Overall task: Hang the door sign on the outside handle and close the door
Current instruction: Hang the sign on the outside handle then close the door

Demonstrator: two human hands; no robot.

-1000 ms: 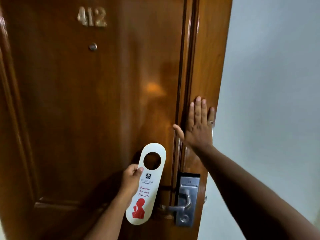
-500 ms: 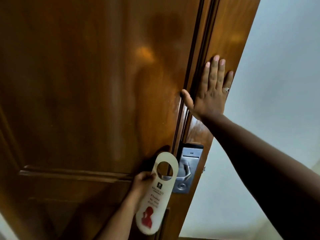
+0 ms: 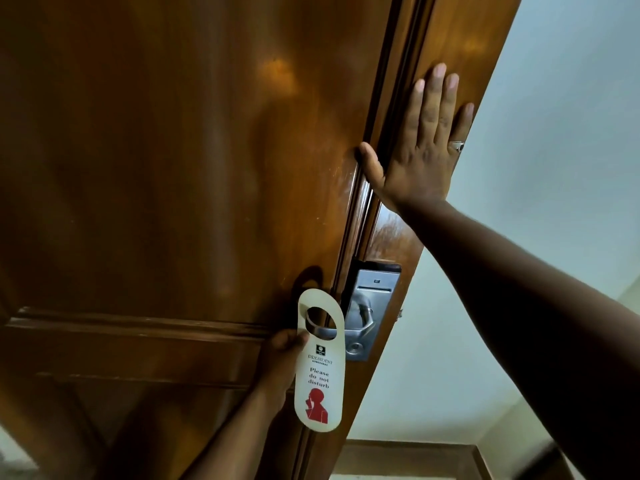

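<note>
Left hand (image 3: 280, 355) pinched the door sign (image 3: 320, 362) by its left edge, fingers closed on the card, thumb in front just below the hole. The sign hung upright against the wooden door (image 3: 173, 168), printed side facing out. The free end of the metal lever handle (image 3: 325, 329) showed inside the sign's round hole, so the card looked partly threaded on; whether it bore its own weight could not be told. Behind the lever sat the steel lock plate (image 3: 370, 306). Right hand (image 3: 420, 147) lay flat on the wood above the lock, fingers spread wide and holding nothing, thumb reaching across the dark vertical seam. Step in hand, by my reckoning: hanging the sign. Next move would call for sliding the card further along the lever toward the plate, then letting go. Whether the door was shut could not be told.
</note>
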